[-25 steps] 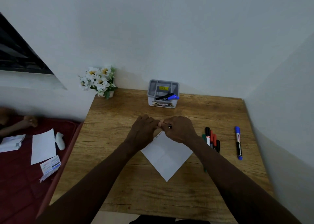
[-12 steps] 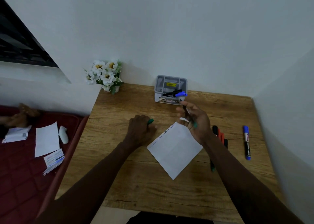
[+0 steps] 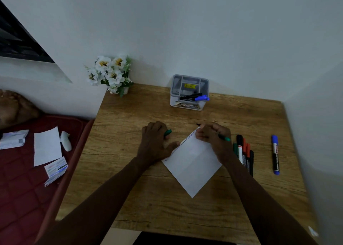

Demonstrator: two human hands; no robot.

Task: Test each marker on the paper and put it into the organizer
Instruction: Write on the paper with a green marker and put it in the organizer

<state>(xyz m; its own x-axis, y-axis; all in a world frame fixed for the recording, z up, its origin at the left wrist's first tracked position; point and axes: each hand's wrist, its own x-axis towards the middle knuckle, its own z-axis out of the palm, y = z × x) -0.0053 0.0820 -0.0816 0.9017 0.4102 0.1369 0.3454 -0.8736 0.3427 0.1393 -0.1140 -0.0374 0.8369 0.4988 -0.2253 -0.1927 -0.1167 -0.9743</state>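
Wooden desk (image 3: pixel 130 198) | paper (image 3: pixel 193 166) centre | right hand (image 3: pixel 213 139) pinches green marker (image 3: pixel 225 138), tip at paper's far corner | left hand (image 3: pixel 156 144) curled round green cap (image 3: pixel 168 132), thumb on paper's left edge | organizer (image 3: pixel 173 100) far centre

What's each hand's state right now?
Left hand: grips the green cap, thumb at the paper edge.
Right hand: holds the uncapped green marker.

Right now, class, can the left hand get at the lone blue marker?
Probably not: the left hand grips a green cap; the right hand, holding the green marker, bars its way to the blue marker.
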